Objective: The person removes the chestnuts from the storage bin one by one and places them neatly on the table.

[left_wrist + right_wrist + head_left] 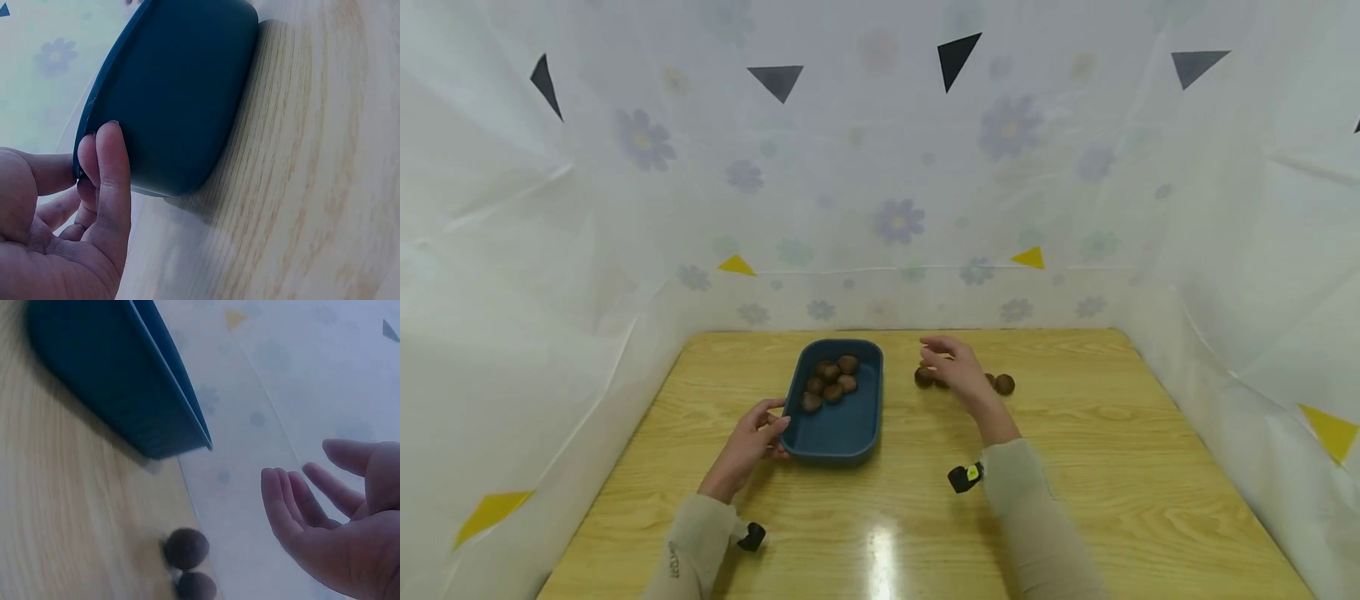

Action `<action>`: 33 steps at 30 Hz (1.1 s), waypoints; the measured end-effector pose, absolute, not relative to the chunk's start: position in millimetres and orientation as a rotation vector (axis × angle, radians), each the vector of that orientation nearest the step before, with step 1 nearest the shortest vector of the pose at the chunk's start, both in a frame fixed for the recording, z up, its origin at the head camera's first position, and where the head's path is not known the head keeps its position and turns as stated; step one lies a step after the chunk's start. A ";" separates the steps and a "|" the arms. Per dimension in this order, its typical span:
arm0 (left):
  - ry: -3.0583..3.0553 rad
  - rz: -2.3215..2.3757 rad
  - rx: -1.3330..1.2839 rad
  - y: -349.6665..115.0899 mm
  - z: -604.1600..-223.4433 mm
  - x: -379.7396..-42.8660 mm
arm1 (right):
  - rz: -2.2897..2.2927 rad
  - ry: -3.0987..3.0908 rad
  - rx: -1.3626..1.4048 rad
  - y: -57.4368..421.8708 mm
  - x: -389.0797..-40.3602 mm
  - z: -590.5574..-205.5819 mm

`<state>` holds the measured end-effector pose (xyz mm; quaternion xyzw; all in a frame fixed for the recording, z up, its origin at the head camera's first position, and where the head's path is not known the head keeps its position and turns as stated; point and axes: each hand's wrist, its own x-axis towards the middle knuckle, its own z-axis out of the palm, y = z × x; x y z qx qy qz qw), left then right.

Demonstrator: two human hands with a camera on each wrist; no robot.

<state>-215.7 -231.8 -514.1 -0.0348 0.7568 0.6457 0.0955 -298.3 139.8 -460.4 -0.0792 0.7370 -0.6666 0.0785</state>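
Left hand [748, 442] pinches the blue tray [838, 432] at its near-left rim; tray sits left of centre toward far edge of tabletop [1150, 483], brown nuts [832, 392] clustered inside. Right hand [958, 373], fingers loosely bent, thumb apart, hovers by loose nuts [1004, 384] near far edge.

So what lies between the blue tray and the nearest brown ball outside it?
Only bare wooden tabletop lies between the blue tray and that brown ball, as the head view shows.

We see small dark lettering [673, 560] running along the left sleeve [694, 537]; we cannot make out its word; we read no text elsewhere.
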 end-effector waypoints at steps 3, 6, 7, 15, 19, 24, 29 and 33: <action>2.242 1.907 -0.107 -231.4 -514.5 -215.2 | -2.014 2.126 -0.261 113.2 -294.9 -462.8; 2.237 1.904 -0.114 -230.7 -515.8 -215.5 | -2.010 2.052 -0.305 88.9 -290.3 -466.1; 2.237 1.904 -0.117 -230.5 -516.3 -215.9 | -2.001 2.036 -0.316 80.8 -288.9 -467.2; 2.250 1.919 -0.126 -233.7 -517.4 -219.0 | -1.876 1.990 -0.370 18.8 -273.2 -477.8; 2.263 1.910 -0.126 -233.8 -516.3 -218.6 | -1.887 1.897 -0.260 -5.7 -270.5 -486.0; 2.259 1.907 -0.128 -232.0 -514.5 -217.1 | -1.852 1.938 -0.107 -25.1 -268.8 -500.3; 2.269 1.908 -0.132 -231.8 -513.9 -215.3 | -1.829 1.953 -0.099 -36.4 -265.5 -505.6; 2.262 1.924 -0.129 -231.4 -514.4 -215.1 | -1.833 1.939 -0.111 -41.8 -266.1 -508.4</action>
